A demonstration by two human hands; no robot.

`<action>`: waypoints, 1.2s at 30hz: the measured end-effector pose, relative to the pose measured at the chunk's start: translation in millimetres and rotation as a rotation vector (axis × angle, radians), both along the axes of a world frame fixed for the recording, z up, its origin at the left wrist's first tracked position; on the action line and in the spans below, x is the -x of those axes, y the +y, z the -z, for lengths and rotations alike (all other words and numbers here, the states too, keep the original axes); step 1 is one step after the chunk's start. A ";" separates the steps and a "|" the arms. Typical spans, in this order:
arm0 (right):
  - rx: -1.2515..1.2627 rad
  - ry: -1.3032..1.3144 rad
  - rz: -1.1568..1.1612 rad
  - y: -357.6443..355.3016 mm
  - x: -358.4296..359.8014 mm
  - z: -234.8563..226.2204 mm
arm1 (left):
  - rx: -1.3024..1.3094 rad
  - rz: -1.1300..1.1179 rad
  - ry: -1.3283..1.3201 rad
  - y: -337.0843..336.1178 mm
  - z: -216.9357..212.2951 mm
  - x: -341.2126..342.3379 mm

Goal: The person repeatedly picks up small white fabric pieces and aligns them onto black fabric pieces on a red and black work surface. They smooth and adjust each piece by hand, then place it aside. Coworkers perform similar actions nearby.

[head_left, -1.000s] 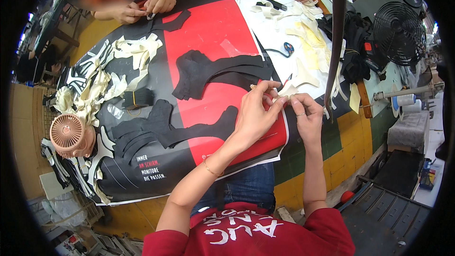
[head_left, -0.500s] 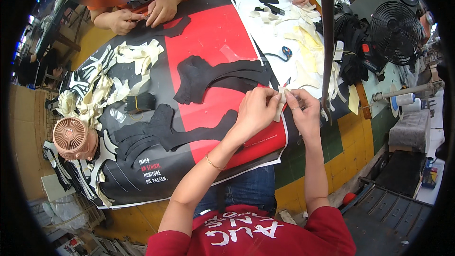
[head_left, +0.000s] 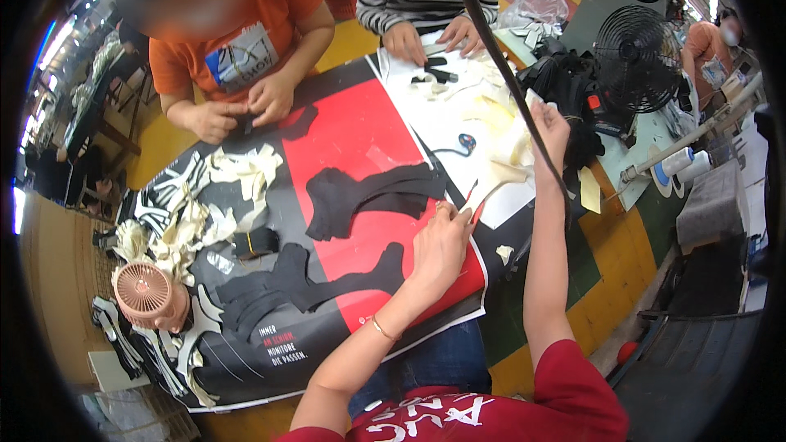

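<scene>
My left hand (head_left: 440, 247) is closed, with its thumb and fingertips pinched at the near end of a cream fabric piece (head_left: 493, 183). A thin red-tipped thing (head_left: 472, 189) shows just beyond those fingertips, too small to name. My right hand (head_left: 552, 135) is raised farther out to the right, fingers closed on a small pale scrap (head_left: 532, 101). To the left of my left hand lie black fabric cutouts (head_left: 348, 196), and a second stack of black cutouts (head_left: 282, 286) lies nearer me. Loose cream fabric pieces (head_left: 483, 106) spread over the white sheet (head_left: 508, 209).
A dark pole (head_left: 491, 41) slants down beside my right hand. A pink fan (head_left: 147, 295) stands at left by cream strips (head_left: 164, 237); a black fan (head_left: 639, 57) stands at right. Two co-workers' hands (head_left: 237, 115) (head_left: 430, 41) work across the table. A cream scrap (head_left: 504, 253) lies near the edge.
My hands, together on a cream piece before, are now apart: the right has moved away, up and right. The view has tilted farther up. A cream scrap now shows near the table edge.
</scene>
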State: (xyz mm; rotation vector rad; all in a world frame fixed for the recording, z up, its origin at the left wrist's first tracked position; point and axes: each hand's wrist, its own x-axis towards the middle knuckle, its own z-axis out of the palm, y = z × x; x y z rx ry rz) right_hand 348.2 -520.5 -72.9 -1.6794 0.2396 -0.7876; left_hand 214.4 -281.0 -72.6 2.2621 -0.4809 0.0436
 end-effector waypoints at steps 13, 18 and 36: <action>-0.204 -0.214 -0.186 -49.7 -16.9 -105.4 | 0.046 0.008 -0.002 2.2 -6.0 -6.2; 0.040 0.063 -0.485 90.6 100.4 -57.6 | 0.650 0.051 0.356 26.2 -25.4 2.2; 0.721 -0.128 -0.882 184.9 247.7 -42.0 | 1.027 0.232 0.989 141.8 -33.7 108.0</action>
